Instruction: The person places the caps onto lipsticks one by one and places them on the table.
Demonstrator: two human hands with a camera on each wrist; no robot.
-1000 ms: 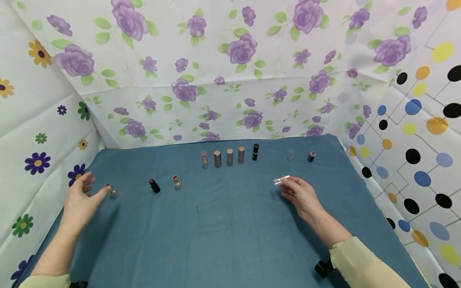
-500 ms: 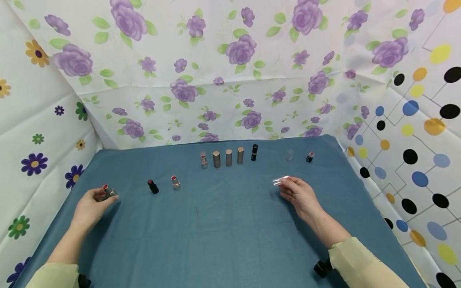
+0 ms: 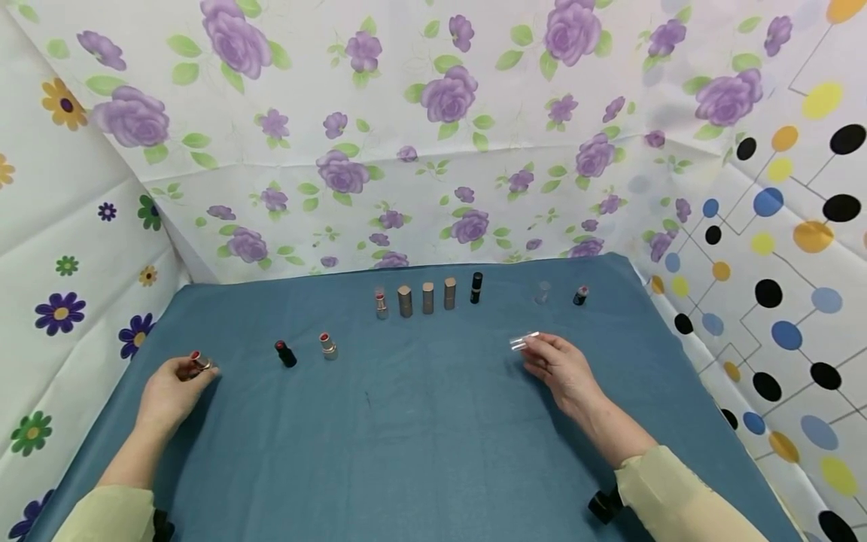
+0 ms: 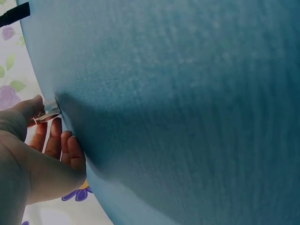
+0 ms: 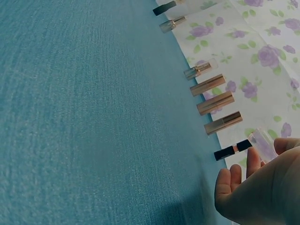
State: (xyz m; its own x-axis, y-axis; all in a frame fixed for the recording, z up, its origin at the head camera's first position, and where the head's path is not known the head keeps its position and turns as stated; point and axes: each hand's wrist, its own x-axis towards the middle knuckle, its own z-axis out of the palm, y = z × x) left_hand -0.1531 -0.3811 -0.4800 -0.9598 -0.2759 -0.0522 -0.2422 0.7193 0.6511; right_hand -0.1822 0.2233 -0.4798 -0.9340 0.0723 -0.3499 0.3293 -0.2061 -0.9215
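Observation:
At the far left of the cloth, my left hand (image 3: 168,395) grips an uncapped lipstick (image 3: 197,359) with a red tip. Thumb and fingers close round the lower part of that lipstick (image 4: 50,111) in the left wrist view, hiding some of it. Toward the right, my right hand (image 3: 567,376) pinches a clear lipstick cap (image 3: 520,342) above the cloth. The same clear cap shows past the fingertips of the right hand (image 5: 262,183) in the right wrist view. Nearest to the left hand stand an uncapped black lipstick (image 3: 285,354) and a clear-based red lipstick (image 3: 328,346).
Along the back of the blue cloth (image 3: 379,452) stand a clear-capped lipstick (image 3: 381,306), three brownish-gold tubes (image 3: 428,298) and a black-capped tube (image 3: 476,287). Farther right are another clear cap (image 3: 542,292) and a small black lipstick (image 3: 580,296). Patterned sheets (image 3: 284,218) enclose the cloth.
My left hand has come down from beside the far-left lipstick and taken hold of it. The right hand keeps its pinch on the clear cap, almost unmoved.

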